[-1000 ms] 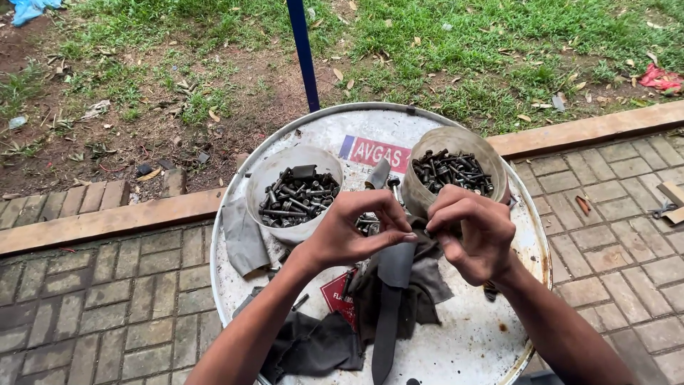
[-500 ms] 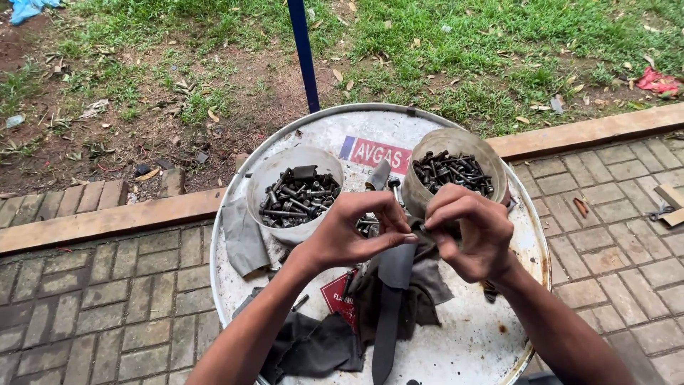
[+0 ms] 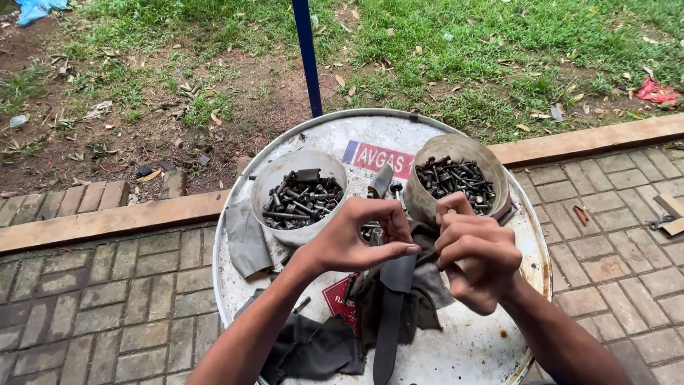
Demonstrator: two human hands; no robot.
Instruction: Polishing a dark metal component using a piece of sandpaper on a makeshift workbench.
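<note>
My left hand (image 3: 356, 239) and my right hand (image 3: 477, 253) meet above the top of a white metal drum (image 3: 491, 342). The thumb and fingers of the left hand pinch the upper end of a long grey strip (image 3: 388, 321), which hangs down over the drum top. My right hand is curled shut on a small dark part at the strip's top, mostly hidden by the fingers. Just beyond the hands stand two pale buckets of dark bolts, one on the left (image 3: 299, 196) and one on the right (image 3: 456, 178).
Dark rags (image 3: 313, 349) and a grey cloth piece (image 3: 246, 239) lie on the drum top. A blue pole (image 3: 306, 57) rises behind the drum. Brick paving (image 3: 107, 306) surrounds it, with a wooden border (image 3: 107, 221), then dirt and grass. Small tools (image 3: 666, 217) lie on the paving at right.
Both hands stay together over the drum; only the fingers shift slightly on the strip and the small part.
</note>
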